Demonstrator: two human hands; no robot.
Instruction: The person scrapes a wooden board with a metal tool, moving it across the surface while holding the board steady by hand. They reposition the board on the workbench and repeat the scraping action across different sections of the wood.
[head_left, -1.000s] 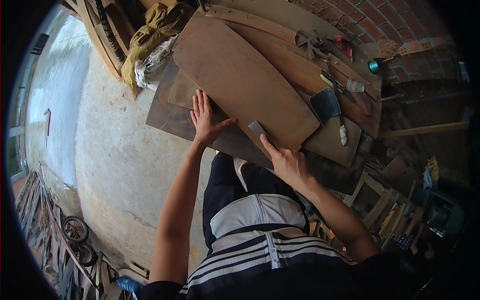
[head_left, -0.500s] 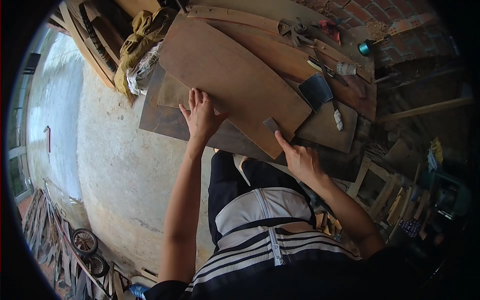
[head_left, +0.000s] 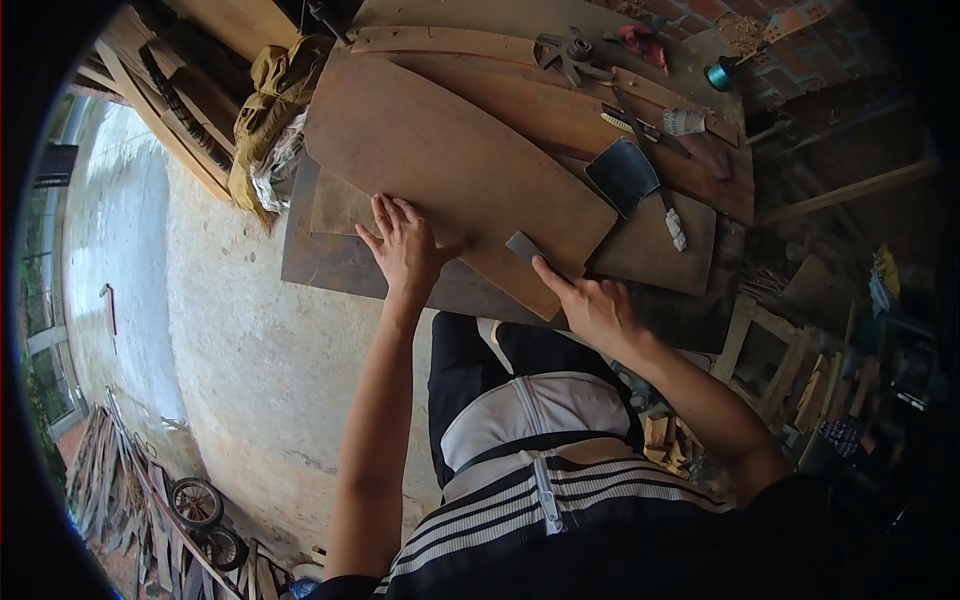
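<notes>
A large brown curved board [head_left: 450, 150] lies across the bench top. My left hand [head_left: 405, 245] rests on its near edge with the fingers spread. My right hand [head_left: 598, 308] grips a small flat grey scraper [head_left: 522, 246], its index finger stretched along it, over the board near its narrow end. Right of the board sits a dark square sheet [head_left: 622, 177], with a tool [head_left: 672, 222] wrapped in white at one end beside it.
Behind the board are a metal clamp-like part [head_left: 574, 55], a cup [head_left: 684, 121], a red cloth [head_left: 643, 46] and a teal spool [head_left: 718, 74]. Sacks [head_left: 265, 120] hang at the left. Wood scraps [head_left: 800, 375] and small wheels [head_left: 197, 503] lie below.
The scraper and my right hand have shifted slightly left along the board. My left hand stays spread on its edge. The whole view has moved a little.
</notes>
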